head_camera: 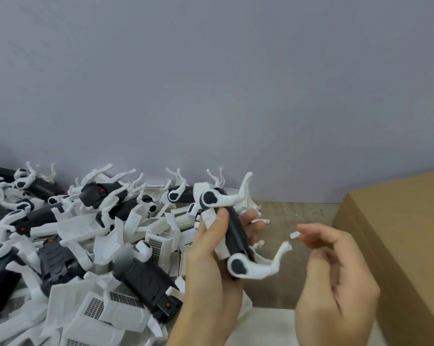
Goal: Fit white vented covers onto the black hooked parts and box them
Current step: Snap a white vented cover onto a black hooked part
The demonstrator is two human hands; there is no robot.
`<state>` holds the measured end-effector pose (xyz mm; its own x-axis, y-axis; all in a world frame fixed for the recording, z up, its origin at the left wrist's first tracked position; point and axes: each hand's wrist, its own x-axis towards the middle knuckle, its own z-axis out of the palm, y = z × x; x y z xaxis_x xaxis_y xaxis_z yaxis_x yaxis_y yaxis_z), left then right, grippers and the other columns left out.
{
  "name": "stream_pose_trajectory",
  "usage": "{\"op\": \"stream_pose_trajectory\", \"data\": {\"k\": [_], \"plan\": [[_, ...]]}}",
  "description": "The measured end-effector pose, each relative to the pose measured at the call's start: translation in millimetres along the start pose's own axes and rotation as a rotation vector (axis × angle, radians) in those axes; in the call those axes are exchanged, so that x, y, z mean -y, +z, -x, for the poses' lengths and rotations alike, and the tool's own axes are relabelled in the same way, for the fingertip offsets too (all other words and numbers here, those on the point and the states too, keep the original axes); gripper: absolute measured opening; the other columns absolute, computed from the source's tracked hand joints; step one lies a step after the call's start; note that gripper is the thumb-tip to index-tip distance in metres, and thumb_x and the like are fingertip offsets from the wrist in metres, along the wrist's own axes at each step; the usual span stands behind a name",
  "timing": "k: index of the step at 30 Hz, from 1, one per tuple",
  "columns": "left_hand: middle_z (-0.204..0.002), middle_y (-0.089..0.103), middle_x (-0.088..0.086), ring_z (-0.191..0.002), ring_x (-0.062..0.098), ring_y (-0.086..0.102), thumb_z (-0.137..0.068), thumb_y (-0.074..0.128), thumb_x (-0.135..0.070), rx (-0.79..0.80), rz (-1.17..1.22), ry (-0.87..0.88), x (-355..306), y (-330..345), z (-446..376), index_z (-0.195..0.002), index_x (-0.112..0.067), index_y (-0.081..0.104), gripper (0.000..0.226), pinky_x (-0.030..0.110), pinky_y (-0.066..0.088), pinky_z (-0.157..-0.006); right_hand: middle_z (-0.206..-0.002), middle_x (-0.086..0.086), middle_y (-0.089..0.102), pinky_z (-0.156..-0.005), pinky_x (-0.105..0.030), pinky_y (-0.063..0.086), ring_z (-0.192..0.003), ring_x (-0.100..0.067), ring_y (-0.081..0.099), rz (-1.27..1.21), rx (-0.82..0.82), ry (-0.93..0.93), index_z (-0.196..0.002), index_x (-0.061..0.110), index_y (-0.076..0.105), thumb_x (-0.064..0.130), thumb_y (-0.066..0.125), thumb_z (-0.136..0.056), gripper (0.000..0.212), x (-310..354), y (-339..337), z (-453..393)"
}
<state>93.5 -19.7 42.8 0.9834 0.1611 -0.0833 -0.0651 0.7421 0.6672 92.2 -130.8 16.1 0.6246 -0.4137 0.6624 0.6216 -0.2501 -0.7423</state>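
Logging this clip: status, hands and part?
Left hand grips black hooked part. Right hand open, empty, beside brown cardboard box. Nothing blocking.

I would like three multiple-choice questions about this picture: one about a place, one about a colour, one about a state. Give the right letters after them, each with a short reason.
1. Where does the cardboard box stand?
A. at the right of the table
B. on the pile of parts
C. behind the left hand

2. What colour are the small buttons on the loose black parts in the pile?
A. green
B. red
C. yellow

3. What does the right hand do?
A. grips a white cover
B. presses on the box
C. holds nothing

Answers: 1 A, the box fills the right edge of the view. 2 B, red spots show on several black bodies. 3 C, its fingers are loosely curled in the air, while the left hand grips the hooked part.
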Motion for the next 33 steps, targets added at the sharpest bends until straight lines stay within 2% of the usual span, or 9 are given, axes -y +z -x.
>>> {"op": "stream_pose_trajectory", "data": {"k": [4, 9, 13, 16, 20, 23, 25, 28, 33], "plan": [[-0.073, 0.072, -0.001, -0.064, 0.014, 0.069, -0.069, 0.086, -0.030, -0.235, -0.467, 0.227, 6.5, 4.8, -1.8, -0.105, -0.014, 0.058, 0.049, 0.026, 0.054, -0.058, -0.087, 0.003, 0.068, -0.074, -0.008, 0.041, -0.083, -0.006, 0.062, 0.031, 0.011, 0.008, -0.087, 0.024, 0.068, 0.001, 0.044, -0.079, 0.034, -1.7, -0.1, -2.0], [-0.093, 0.075, 0.000, -0.084, 0.012, 0.072, -0.092, 0.067, -0.014, -0.087, -0.605, 0.280, 16.7, 10.9, 1.8, -0.105, -0.020, 0.048, 0.024, 0.025, 0.058, -0.069, -0.099, 0.034, 0.065, -0.084, -0.021, 0.046, -0.100, 0.009, 0.059, 0.123, 0.280, 0.031, -0.104, 0.041, 0.063, 0.021, 0.058, -0.086, 0.027, 0.9, 4.9, 1.4], [-0.093, 0.074, 0.002, -0.086, 0.019, 0.073, -0.082, 0.077, -0.003, -0.070, -0.736, 0.407, 20.1, 12.0, 1.3, -0.087, -0.029, 0.048, 0.039, 0.035, 0.060, -0.072, -0.094, 0.052, 0.058, -0.078, 0.004, 0.037, -0.097, 0.026, 0.054, 0.065, 0.322, 0.161, -0.103, 0.053, 0.054, 0.020, 0.070, -0.086, 0.040, 2.2, 4.7, 0.3], [-0.086, 0.072, 0.003, -0.079, 0.020, 0.072, -0.076, 0.083, -0.004, -0.092, -0.785, 0.451, 19.9, 9.3, 0.2, -0.082, -0.024, 0.049, 0.040, 0.035, 0.060, -0.065, -0.093, 0.053, 0.058, -0.075, 0.005, 0.038, -0.097, 0.025, 0.055, 0.022, 0.340, 0.238, -0.103, 0.056, 0.053, 0.040, 0.058, -0.084, 0.025, 2.7, 4.3, -0.7], [-0.070, 0.064, 0.011, -0.060, 0.025, 0.062, -0.069, 0.088, -0.035, -0.150, -0.816, 0.496, 17.2, 11.8, 2.5, -0.069, -0.020, 0.051, 0.040, 0.040, 0.056, -0.057, -0.101, 0.039, 0.066, -0.078, -0.001, 0.043, -0.099, 0.014, 0.062, -0.029, 0.455, 0.252, -0.102, 0.061, 0.059, 0.033, 0.058, -0.087, 0.031, 0.7, 2.0, 0.6], [-0.065, 0.067, 0.012, -0.053, 0.018, 0.060, -0.081, 0.061, -0.060, -0.149, -0.729, 0.428, 10.3, 16.6, 5.5, -0.067, -0.014, 0.057, 0.049, 0.028, 0.049, -0.049, -0.102, 0.030, 0.071, -0.077, -0.003, 0.045, -0.098, 0.011, 0.064, -0.050, 0.461, 0.337, -0.115, 0.045, 0.064, 0.045, 0.064, -0.087, 0.028, 0.4, 0.7, 0.7], [-0.066, 0.070, 0.016, -0.052, 0.023, 0.064, -0.095, 0.053, -0.047, -0.159, -0.630, 0.346, 4.3, 15.9, 3.9, -0.067, -0.010, 0.060, 0.047, 0.027, 0.049, -0.046, -0.084, 0.019, 0.075, -0.064, -0.006, 0.047, -0.078, 0.008, 0.068, -0.131, 0.379, 0.521, -0.095, 0.037, 0.078, 0.035, 0.068, -0.091, 0.011, 1.0, -0.1, -5.3], [-0.062, 0.069, 0.008, -0.051, 0.023, 0.060, -0.097, 0.059, -0.027, -0.233, -0.667, 0.404, -1.7, 11.2, 0.7, -0.072, -0.009, 0.061, 0.031, 0.031, 0.049, -0.052, -0.056, -0.003, 0.069, -0.050, -0.019, 0.048, -0.047, -0.012, 0.062, -0.313, 0.242, 0.941, -0.051, 0.018, 0.075, 0.030, 0.066, -0.085, 0.037, -4.4, -0.7, -19.1], [-0.081, 0.066, -0.013, -0.077, 0.014, 0.064, -0.091, 0.064, -0.035, -0.313, -0.747, 0.473, -7.9, 6.0, -0.8, -0.094, -0.030, 0.060, 0.007, 0.050, 0.056, -0.083, -0.054, -0.016, 0.065, -0.052, -0.032, 0.043, -0.045, -0.027, 0.049, -0.421, 0.324, 1.055, -0.047, 0.007, 0.072, 0.028, 0.056, -0.091, 0.052, -13.2, 1.4, -22.1]]}}
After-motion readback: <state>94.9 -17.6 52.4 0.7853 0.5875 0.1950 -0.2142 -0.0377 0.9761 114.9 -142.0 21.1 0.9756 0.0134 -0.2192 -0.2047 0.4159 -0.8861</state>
